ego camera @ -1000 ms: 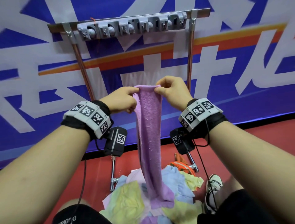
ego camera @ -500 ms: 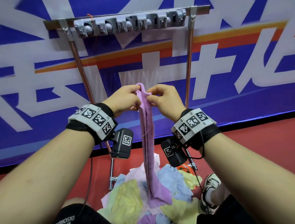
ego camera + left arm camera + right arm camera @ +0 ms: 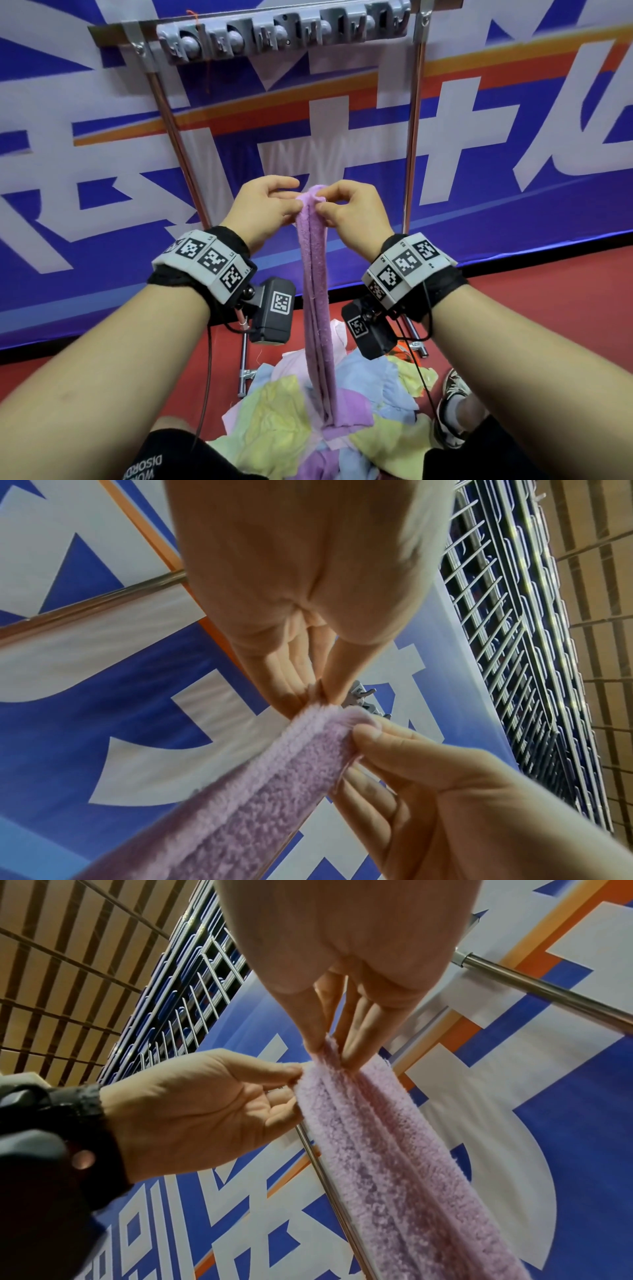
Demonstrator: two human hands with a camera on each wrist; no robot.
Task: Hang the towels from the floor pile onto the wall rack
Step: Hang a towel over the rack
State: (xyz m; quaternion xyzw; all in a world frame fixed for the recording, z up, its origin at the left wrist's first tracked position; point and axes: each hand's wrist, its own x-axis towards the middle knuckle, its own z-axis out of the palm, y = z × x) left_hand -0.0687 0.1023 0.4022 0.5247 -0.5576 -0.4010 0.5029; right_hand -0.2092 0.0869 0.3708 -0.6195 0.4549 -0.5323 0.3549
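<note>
Behind everything is a big blue, white and orange banner wall (image 3: 102, 164), with red floor (image 3: 548, 291) below it. Mounted up top is the wall rack (image 3: 284, 32), a grey strip of clips on a bar with two metal poles running down, and nothing hangs on it yet.

On the floor sits the towel pile (image 3: 281, 407), yellow, blue, pink and purple all jumbled. Rising out of it is the purple towel (image 3: 317, 274), bunched lengthwise into a narrow strip, top end well below the rack and bottom end draped onto the pile.

Left hand (image 3: 263, 209) and right hand (image 3: 349, 212) are close together at the top edge, each pinching the cloth between thumb and fingertips, knuckles nearly touching.

Where this could go sideways, imo:
- the grip is only fingertips on a thick folded edge, so raising it could let a layer slip out and the fold fall apart
- the tail lies on the pile, so it might drag another towel up
- a bunched end that fat may not seat properly in a clip and could just slide back out
</note>
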